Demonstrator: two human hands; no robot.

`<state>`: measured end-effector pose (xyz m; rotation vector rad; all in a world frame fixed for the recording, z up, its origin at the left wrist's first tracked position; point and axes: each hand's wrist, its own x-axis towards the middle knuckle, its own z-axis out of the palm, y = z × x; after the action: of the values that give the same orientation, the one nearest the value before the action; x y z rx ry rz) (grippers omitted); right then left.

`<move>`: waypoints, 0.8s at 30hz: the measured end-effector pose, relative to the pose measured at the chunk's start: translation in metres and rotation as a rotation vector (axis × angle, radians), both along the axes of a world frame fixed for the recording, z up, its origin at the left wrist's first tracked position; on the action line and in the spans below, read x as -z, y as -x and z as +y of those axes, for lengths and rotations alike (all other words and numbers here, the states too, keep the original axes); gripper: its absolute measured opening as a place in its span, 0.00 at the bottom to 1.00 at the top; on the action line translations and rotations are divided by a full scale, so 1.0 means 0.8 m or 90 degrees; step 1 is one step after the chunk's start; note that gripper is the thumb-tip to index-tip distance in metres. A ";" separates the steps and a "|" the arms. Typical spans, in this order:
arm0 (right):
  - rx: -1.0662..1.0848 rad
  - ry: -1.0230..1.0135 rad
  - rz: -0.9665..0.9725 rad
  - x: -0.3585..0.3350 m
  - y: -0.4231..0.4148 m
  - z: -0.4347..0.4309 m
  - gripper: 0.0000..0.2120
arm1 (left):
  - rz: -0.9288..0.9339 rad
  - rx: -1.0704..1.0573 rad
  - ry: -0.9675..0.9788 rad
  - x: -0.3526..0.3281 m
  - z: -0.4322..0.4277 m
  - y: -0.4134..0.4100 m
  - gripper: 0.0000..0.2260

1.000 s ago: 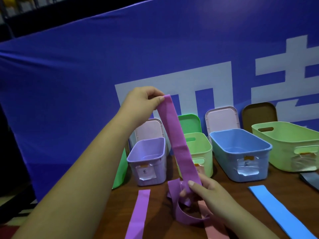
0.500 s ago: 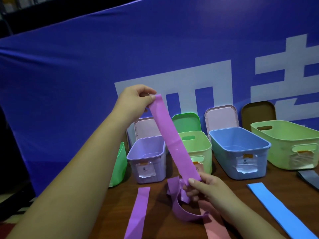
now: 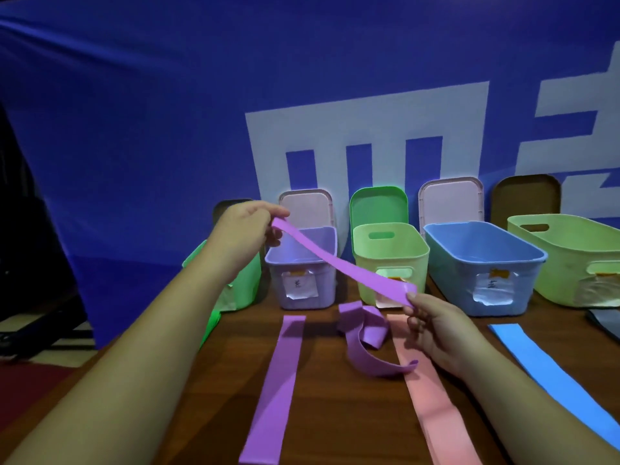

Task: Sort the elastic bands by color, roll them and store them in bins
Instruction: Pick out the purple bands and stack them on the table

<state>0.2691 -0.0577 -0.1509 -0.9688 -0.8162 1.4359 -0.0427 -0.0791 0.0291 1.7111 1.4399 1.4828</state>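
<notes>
A purple elastic band (image 3: 339,263) stretches slantwise in the air between my hands, in front of the bins. My left hand (image 3: 246,231) pinches its upper end above the purple bin (image 3: 303,280). My right hand (image 3: 436,325) pinches its lower end near the light green bin (image 3: 391,256). Below it a crumpled purple band (image 3: 365,337) lies on the table. Another purple band (image 3: 273,387) lies flat to the left, a pink band (image 3: 427,401) and a blue band (image 3: 543,367) to the right.
A blue bin (image 3: 483,263), a wide light green bin (image 3: 570,260) and a green bin (image 3: 243,283) partly behind my left arm stand in the row. Lids lean on the blue banner (image 3: 167,112) behind. A dark band (image 3: 604,322) lies at the right edge. The wooden table (image 3: 328,414) ends at left.
My left hand has come down with the band's upper end, so the band now runs slanted low instead of nearly upright. My right hand rose slightly and keeps its pinch.
</notes>
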 end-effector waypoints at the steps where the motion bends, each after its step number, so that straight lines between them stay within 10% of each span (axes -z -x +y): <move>1: 0.018 -0.005 -0.042 0.002 -0.002 0.004 0.08 | 0.031 0.003 0.000 0.014 -0.004 0.011 0.18; 9: 0.185 -0.087 -0.235 -0.026 0.022 0.026 0.07 | 0.381 -0.006 -0.201 0.112 -0.056 0.076 0.12; 12: 0.211 -0.134 -0.488 -0.040 0.037 0.050 0.08 | 0.469 0.051 -0.272 0.150 -0.086 0.091 0.09; 24: 0.090 -0.301 -0.985 -0.061 0.167 0.092 0.09 | 0.725 0.159 -0.399 0.242 -0.172 0.101 0.11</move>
<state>0.1356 0.0157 -0.1025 -1.6325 -1.9866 0.0697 -0.1232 -0.2165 -0.1649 3.2997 1.1126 0.8144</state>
